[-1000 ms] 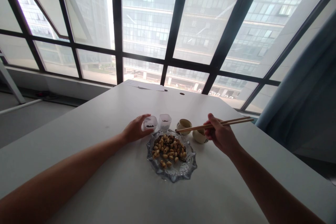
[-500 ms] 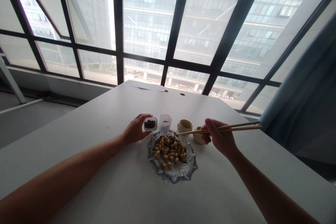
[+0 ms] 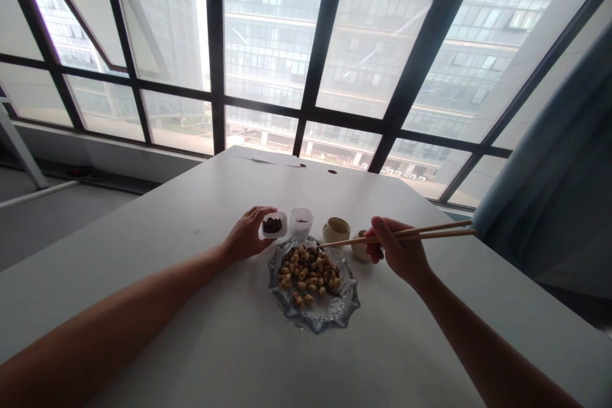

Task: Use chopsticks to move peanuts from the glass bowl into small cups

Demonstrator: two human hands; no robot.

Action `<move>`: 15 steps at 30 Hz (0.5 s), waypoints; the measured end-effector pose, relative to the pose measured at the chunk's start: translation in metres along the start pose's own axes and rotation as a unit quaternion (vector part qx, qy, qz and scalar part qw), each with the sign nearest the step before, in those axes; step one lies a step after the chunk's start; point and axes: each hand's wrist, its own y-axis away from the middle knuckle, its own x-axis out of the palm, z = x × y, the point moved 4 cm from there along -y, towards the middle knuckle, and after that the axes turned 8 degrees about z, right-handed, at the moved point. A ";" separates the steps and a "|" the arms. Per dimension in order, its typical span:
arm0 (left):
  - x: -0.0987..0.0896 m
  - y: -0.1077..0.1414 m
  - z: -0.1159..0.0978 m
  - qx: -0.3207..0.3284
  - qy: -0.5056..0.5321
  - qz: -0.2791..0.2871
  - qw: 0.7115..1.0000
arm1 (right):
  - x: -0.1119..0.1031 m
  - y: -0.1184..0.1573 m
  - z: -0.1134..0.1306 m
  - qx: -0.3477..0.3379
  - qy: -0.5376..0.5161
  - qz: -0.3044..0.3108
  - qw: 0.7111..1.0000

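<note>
Tall windows [image 3: 270, 25] in black frames fill the background, with a large building beyond the glass and a blue curtain [image 3: 564, 159] hanging at the right. Below them stretches a white surface [image 3: 215, 331]; some white paper [image 3: 268, 159] lies along its far edge, towards the far left corner, and two dark round holes [image 3: 332, 172] sit just in from that edge. Around the middle of the surface, between its left and right edges, stands a glass dish [image 3: 342, 319] with a scalloped, pointed rim. It holds a heap of pale nut-like pieces [image 3: 310, 274] mixed with dark bits, gathered mostly on the side facing the far edge. Just beyond the dish, on its left, the person's left hand [image 3: 249, 233] is closed around a small clear container [image 3: 284, 226], whose mouth is turned towards the near edge and shows dark round beads [image 3: 272, 225] inside. Right beside it stands a second clear cup [image 3: 302, 230] with a little dark content. Further towards the right edge come a cream pot [image 3: 331, 235] with dark markings and another cream bowl [image 3: 361, 253], partly hidden by the right hand [image 3: 401, 250]. That hand is clamped on a pair of wooden chopsticks [image 3: 440, 227], their tips together at the dish's far rim; whether they touch any piece is hard to make out.
</note>
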 end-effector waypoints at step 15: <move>0.001 0.001 0.003 -0.042 -0.033 0.013 0.999 | 0.001 -0.001 0.005 0.004 -0.023 -0.008 1.000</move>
